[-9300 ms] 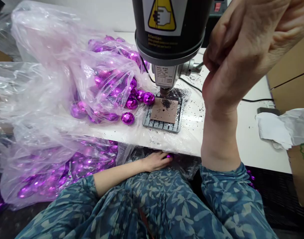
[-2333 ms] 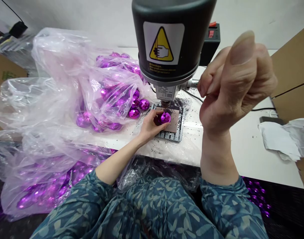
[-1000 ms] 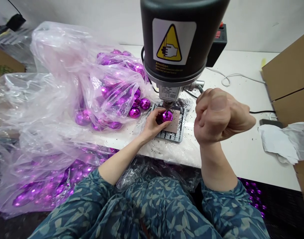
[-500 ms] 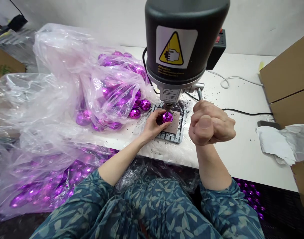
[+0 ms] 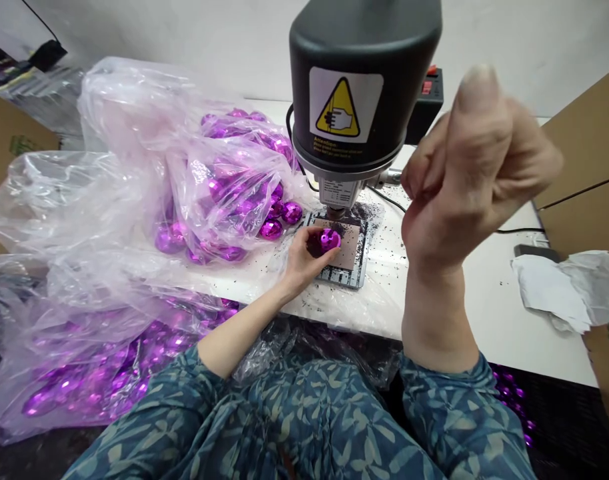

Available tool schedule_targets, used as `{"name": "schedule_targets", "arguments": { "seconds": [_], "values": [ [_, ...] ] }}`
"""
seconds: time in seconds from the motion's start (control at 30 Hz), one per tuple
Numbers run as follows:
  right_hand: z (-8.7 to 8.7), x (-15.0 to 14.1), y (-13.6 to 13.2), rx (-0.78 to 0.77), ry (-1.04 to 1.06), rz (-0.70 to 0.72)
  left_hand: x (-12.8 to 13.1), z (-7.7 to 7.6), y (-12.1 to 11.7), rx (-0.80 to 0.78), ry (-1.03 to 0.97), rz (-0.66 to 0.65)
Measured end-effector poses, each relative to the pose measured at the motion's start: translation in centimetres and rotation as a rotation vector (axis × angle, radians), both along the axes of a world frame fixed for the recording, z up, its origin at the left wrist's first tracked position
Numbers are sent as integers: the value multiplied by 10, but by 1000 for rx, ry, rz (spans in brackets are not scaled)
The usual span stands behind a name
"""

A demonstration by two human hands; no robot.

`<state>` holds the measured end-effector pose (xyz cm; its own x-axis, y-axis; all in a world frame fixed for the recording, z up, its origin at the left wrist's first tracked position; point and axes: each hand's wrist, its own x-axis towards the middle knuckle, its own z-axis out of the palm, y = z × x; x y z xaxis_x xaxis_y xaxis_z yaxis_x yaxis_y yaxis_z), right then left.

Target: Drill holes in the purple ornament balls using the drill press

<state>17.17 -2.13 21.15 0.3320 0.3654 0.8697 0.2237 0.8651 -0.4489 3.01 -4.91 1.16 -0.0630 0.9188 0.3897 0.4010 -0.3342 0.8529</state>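
My left hand (image 5: 302,261) is closed around a shiny purple faceted ball (image 5: 330,239), thumb on the near side and fingers on the far side. A hole shows in the ball's top. It rests over a brown square board (image 5: 348,243) on the grey slotted base (image 5: 354,279) of a bench drill press (image 5: 352,100). The chuck (image 5: 336,213) is above and slightly behind the ball, apart from it. My right hand (image 5: 477,173), raised at the machine's right side, is in a fist on the feed lever, whose hub (image 5: 390,177) shows; the grip itself is hidden.
Clear plastic bags (image 5: 134,133) of purple balls fill the left side, with loose balls (image 5: 291,213) beside the base. Dark shavings (image 5: 379,220) are scattered around it. Cardboard boxes (image 5: 584,147) and crumpled white paper (image 5: 549,287) are at right.
My right hand has swung upward and toward me with the lever. The chuck has risen off the ball, uncovering the hole. My left hand has shifted the ball slightly left and nearer.
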Motion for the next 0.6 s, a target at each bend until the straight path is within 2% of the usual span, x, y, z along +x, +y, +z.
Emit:
{"name": "schedule_targets", "arguments": {
  "seconds": [0.07, 0.1, 0.23, 0.27, 0.33, 0.43, 0.53, 0.6],
  "values": [
    [7, -1, 2, -38, 18, 47, -2, -2, -27, 124, 75, -42],
    [7, 0, 3, -17, 34, 81, -4, -5, -43, 198, 121, -123],
    [-1, 1, 10, 100, 69, 178, -5, -34, -109, 466, 368, -643],
    [-2, 1, 12, 114, 82, 183, -4, -43, -120, 480, 471, -746],
    [-4, 0, 15, 116, 103, 176, 0, -58, -134, 406, 707, -880],
    [-4, 0, 18, 124, 122, 149, 4, -69, -140, 241, 898, -915],
    [-3, 0, 17, 113, 123, 176, -2, -61, -131, 319, 762, -912],
    [-3, -1, 14, 101, 127, 204, -12, -46, -111, 269, 621, -805]
  ]
}}
